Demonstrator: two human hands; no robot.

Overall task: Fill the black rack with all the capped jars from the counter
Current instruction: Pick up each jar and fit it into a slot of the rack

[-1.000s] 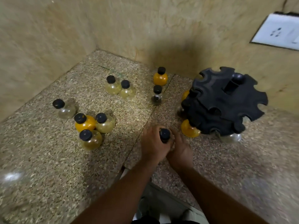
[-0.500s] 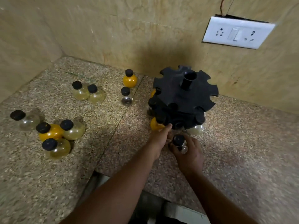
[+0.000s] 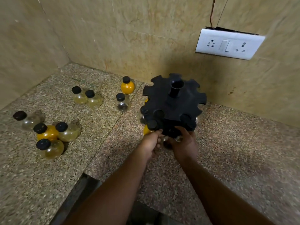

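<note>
you look at a white switch plate on a beige, marbled wall. two thin wires rise from the plate's top edge. below the plate lies a speckled granite counter, and a slab seam runs down-left of the plate. far left of the plate, a side wall closes the corner.

The black rack is reading as matt moulded plastic, barely catching light. At its nine o'clock the loose jars are gleaming, clear and glossy; whether they're glass or plastic I can't tell. Their black caps are looking dull and smooth. The table is showing speckled polished stone. The wall is looking like smooth beige marble tile, and at one o'clock the switch plate is shining, glossy white plastic.
</note>
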